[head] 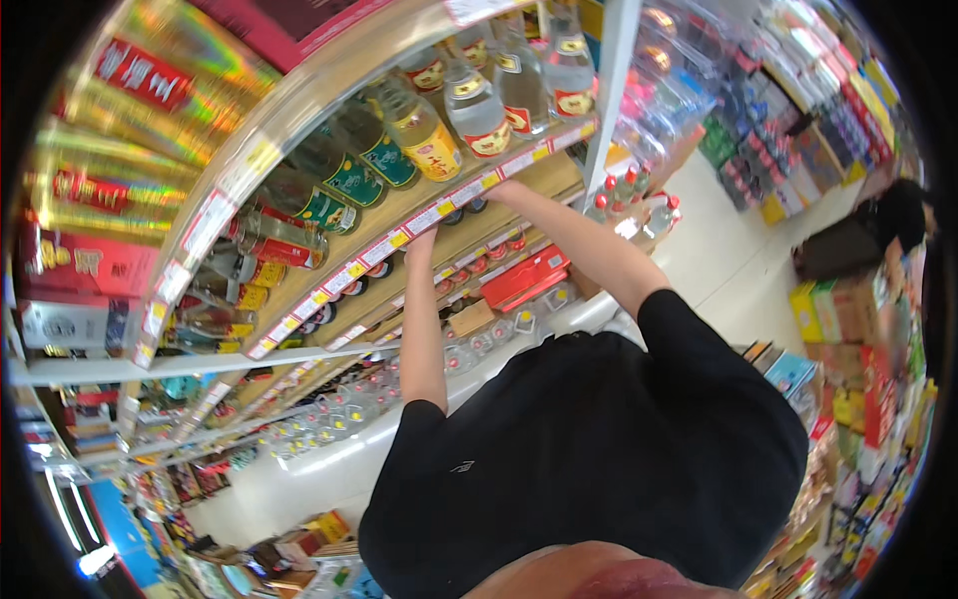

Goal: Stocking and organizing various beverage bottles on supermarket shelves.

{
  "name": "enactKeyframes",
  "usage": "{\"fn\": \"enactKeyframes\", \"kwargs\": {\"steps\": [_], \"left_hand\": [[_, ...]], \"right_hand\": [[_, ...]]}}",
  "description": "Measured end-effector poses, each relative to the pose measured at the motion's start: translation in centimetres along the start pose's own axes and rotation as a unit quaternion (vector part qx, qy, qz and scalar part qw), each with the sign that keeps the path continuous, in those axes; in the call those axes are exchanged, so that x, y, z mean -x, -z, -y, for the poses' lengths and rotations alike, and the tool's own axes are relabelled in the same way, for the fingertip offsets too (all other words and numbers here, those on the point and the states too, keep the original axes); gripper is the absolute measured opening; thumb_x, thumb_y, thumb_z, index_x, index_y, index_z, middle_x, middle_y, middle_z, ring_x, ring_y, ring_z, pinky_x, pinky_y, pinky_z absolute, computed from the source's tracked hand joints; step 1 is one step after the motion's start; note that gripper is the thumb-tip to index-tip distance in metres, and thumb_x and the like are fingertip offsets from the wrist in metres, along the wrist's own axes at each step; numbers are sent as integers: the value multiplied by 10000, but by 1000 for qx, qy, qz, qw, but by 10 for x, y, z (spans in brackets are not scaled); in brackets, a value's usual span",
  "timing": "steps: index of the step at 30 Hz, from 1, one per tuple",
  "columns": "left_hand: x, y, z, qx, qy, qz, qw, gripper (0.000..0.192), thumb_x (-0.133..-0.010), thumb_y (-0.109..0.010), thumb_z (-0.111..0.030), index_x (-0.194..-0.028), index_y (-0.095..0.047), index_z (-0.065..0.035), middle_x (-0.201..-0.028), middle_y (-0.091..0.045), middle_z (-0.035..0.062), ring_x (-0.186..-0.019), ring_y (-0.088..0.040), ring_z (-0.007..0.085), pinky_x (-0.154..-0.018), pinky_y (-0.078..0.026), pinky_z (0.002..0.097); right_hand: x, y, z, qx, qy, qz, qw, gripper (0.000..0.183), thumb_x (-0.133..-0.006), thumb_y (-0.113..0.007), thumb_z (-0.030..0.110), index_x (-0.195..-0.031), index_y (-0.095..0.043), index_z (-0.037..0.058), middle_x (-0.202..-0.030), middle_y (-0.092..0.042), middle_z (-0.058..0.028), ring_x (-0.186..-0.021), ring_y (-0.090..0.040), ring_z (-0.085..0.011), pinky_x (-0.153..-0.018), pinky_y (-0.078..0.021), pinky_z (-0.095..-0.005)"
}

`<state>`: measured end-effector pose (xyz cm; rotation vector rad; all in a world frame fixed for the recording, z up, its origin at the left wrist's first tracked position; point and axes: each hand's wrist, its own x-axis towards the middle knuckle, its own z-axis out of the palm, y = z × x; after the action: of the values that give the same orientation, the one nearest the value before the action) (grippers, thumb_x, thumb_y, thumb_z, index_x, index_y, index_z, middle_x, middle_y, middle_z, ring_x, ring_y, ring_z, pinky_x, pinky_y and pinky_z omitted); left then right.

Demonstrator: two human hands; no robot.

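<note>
Both arms reach into a store shelf, on the level below a row of glass liquor bottles. My left hand goes in under the front edge of the shelf board, and its fingers are hidden. Further right, my right hand also passes beneath that edge, beside dark round bottle caps. What either hand touches there is covered by the board. Above them stand a yellow-labelled bottle, green-labelled bottles and clear bottles with red and white labels.
Price tags line the shelf edge. A grey metal upright rises right of my right hand. Lower down are a red box and large clear bottles. Red-capped bottles stand past the upright. Another person is at far right.
</note>
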<state>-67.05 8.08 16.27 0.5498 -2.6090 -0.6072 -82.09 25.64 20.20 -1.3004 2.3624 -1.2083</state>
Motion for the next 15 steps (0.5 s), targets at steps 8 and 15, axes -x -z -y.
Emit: {"fn": "enactKeyframes", "kwargs": {"steps": [8,15], "left_hand": [[-6,-18,23,-69,-94,-92,989,493,-987,-685,-359,-1398,-643,-88,-1466,-626,165,-1379,-546,401,-1195,-373,528],[79,-13,-73,190,92,-211,954,269,-998,-653,-95,-1215,-686,61,-981,-754,154,-767,-663,187,-691,-529,345]], "right_hand": [[-9,-19,-25,50,81,-81,992,566,-984,-663,420,-1435,-573,90,-1538,-556,-152,-1444,-498,-302,-1188,-416,-446],[176,-1,-62,-156,-39,-33,986,373,-940,-728,274,-1228,-687,40,-986,-766,-167,-889,-744,-364,-829,-590,-440]]}}
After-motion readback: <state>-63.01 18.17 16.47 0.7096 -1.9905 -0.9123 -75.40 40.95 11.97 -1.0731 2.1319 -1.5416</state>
